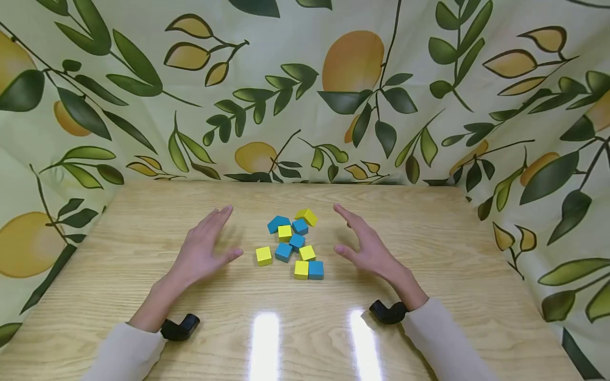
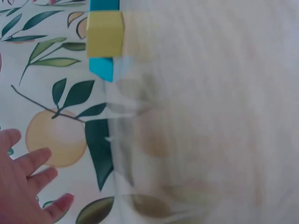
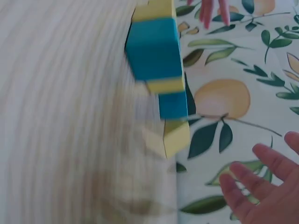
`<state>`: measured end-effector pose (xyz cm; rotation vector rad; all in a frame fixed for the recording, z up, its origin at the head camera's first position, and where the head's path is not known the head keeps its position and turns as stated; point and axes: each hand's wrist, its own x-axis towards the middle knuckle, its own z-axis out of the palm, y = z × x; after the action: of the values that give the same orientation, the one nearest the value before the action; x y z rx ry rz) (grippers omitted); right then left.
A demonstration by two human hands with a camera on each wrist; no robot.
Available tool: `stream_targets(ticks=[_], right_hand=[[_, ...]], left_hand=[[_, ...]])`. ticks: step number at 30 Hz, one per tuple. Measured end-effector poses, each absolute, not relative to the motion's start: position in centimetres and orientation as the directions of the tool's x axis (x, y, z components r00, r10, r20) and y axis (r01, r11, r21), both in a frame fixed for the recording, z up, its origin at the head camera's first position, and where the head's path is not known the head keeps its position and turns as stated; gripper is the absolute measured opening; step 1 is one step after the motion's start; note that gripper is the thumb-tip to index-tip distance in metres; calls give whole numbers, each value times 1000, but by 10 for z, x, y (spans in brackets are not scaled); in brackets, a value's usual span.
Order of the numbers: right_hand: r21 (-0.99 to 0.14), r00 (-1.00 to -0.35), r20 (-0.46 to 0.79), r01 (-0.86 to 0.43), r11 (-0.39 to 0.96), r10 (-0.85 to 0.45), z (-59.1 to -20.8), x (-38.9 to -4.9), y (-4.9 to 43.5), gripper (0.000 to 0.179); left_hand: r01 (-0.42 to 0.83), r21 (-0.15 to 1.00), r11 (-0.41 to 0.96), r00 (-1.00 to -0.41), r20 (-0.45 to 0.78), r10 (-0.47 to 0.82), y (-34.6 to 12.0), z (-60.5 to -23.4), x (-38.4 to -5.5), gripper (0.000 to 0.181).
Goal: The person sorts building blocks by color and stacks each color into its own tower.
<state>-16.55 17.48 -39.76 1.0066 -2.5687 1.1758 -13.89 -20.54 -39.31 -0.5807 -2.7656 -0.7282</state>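
Observation:
Several small yellow and blue blocks lie in a loose cluster on the wooden table. A yellow block (image 1: 263,256) sits apart at the cluster's left. At the near side, another yellow block (image 1: 301,270) touches a blue block (image 1: 316,270). My left hand (image 1: 202,248) is held to the left of the cluster, fingers extended and thumb toward the blocks. On the other side my right hand (image 1: 364,246) faces it in the same pose. Neither hand touches a block. The right wrist view shows a large blue block (image 3: 154,49) and my spread right fingers (image 3: 250,179).
The light wooden table (image 1: 214,317) reflects two bright strips of light near its front. A cloth (image 1: 286,121) printed with leaves and oranges hangs behind it and along both sides. Each wrist wears a black camera mount, one at the left (image 1: 180,327), one at the right (image 1: 388,312).

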Motion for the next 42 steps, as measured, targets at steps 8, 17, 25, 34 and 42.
stream_targets(ticks=[8, 17, 25, 34, 42], right_hand=[[-737, -707, 427, -633, 237, -563, -406, -166, 143, 79], [-739, -688, 392, -631, 237, -610, -412, -171, 111, 81], [-702, -713, 319, -621, 350, -624, -413, -173, 86, 67], [-553, -702, 246, -667, 498, -668, -411, -176, 69, 55], [-516, -722, 230, -659, 547, -652, -413, -178, 61, 46]], left_hand=[[414, 515, 750, -904, 331, 271, -194, -408, -130, 87], [404, 678, 614, -914, 328, 238, -194, -420, -120, 84], [327, 813, 482, -943, 243, 230, -190, -432, -118, 78], [300, 823, 482, -951, 215, 224, -185, -443, -122, 64], [293, 799, 525, -955, 219, 199, -177, -444, -126, 52]])
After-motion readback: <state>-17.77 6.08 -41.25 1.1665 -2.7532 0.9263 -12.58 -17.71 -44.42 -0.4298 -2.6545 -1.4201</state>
